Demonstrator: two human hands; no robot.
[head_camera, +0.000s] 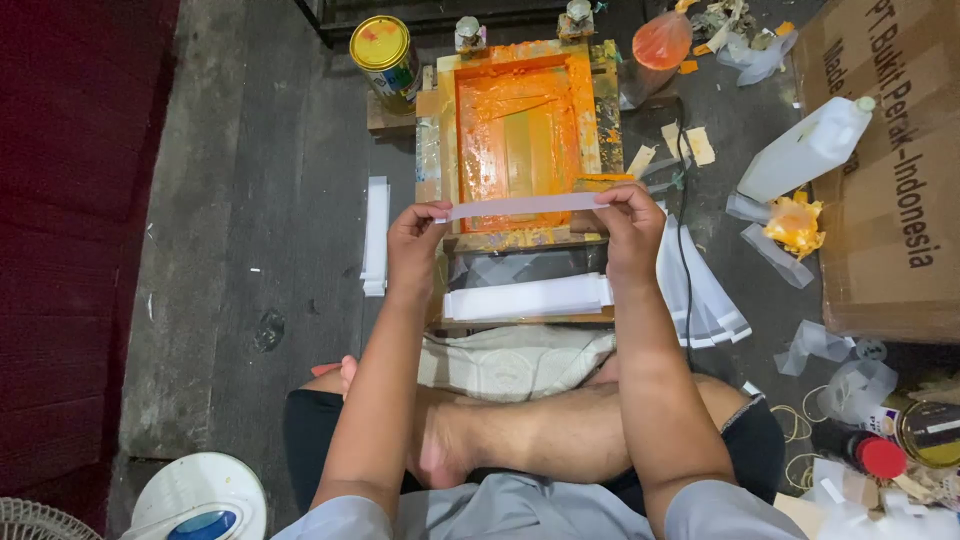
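I hold a long white paper strip (520, 206) stretched level between both hands. My left hand (415, 245) pinches its left end and my right hand (632, 228) pinches its right end. The strip hangs over the near edge of a wooden screen-printing frame (447, 120) smeared with orange ink. Below my hands a stack of the same white strips (525, 297) lies on a small wooden board. My crossed legs (540, 430) rest on the floor under my arms.
A yellow-lidded tin (383, 55) stands left of the frame. More white strips (376, 235) lie on the concrete floor at left, and plastic sleeves (705, 295) at right. A white jug (805, 150), a cardboard box (890, 190), an orange bag (660, 42) and a fan (195, 495) surround me.
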